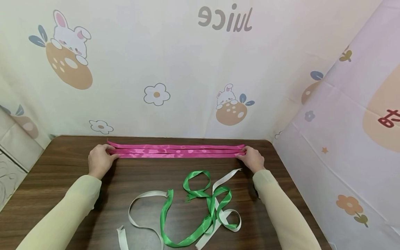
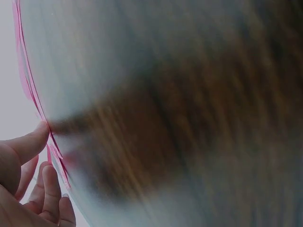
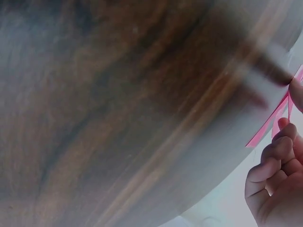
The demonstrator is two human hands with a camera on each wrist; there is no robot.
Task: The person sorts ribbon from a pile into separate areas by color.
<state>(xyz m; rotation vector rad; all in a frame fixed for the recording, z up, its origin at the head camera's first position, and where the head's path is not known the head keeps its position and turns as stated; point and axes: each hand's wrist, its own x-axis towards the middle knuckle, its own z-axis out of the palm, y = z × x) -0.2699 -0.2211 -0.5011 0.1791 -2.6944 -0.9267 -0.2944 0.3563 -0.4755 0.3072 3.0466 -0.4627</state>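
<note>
Three pink satin ribbons (image 1: 178, 151) lie side by side, stretched straight along the back of the wooden table. At their left end my left hand (image 1: 100, 161) pinches them with thumb and fingers; the topmost ribbon's tip pokes out past it. Across from it, my right hand (image 1: 252, 159) pinches the right ends, its other fingers curled in the right wrist view. Thumb (image 2: 31, 142) and pink ribbon edge (image 2: 33, 90) meet in the left wrist view. A short ribbon end (image 3: 260, 135) sticks out beyond the right fingers.
Nearer on the table (image 1: 62, 163) lie a tangled green ribbon (image 1: 184, 241) and white ribbons (image 1: 145, 194), looped over each other at the right. Another white ribbon piece (image 1: 123, 239) is at the front edge of view. A printed cloth (image 1: 187, 62) hangs right behind the table.
</note>
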